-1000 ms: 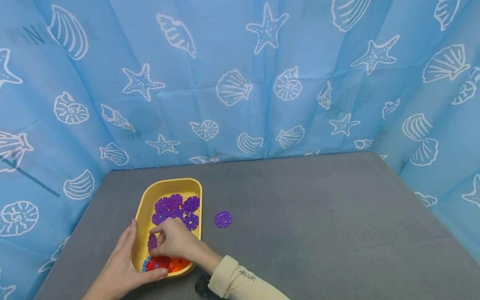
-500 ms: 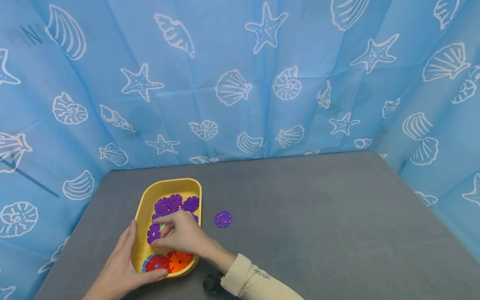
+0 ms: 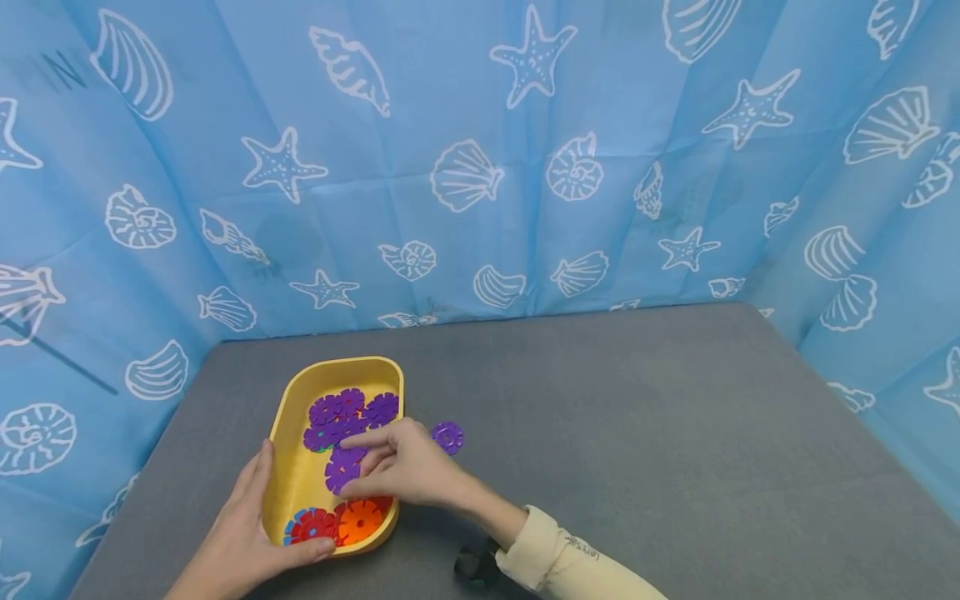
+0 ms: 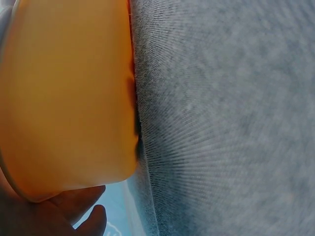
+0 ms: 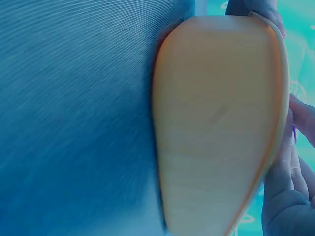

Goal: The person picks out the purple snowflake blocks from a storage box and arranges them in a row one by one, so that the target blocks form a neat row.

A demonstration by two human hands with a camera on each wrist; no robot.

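Note:
A yellow plastic tray (image 3: pixel 300 477) stands on the left part of the table. My left hand (image 3: pixel 243 525) grips its near left corner, thumb over the front rim and fingers along the side. Between thumb and fingers, my right hand (image 3: pixel 412 467) pinches a purple notched building disc (image 3: pixel 341 472) above the tray. Several purple discs (image 3: pixel 326 410) lie in the tray's far half. A red disc (image 3: pixel 313 523) and an orange disc (image 3: pixel 360 522) rest at the near end, with blue edges behind the red one. Both wrist views mostly show the tray's outer wall (image 5: pixel 216 123).
One more purple disc (image 3: pixel 448 437) lies on the grey table (image 3: pixel 637 442) right of the tray, partly behind my right hand. A blue curtain (image 3: pixel 480 242) with white shells and starfish hangs behind the table and along its sides.
My right hand has moved right and slightly up with the purple disc, from the tray's left side toward its middle. The disc now shows more of its face. My left hand stays put.

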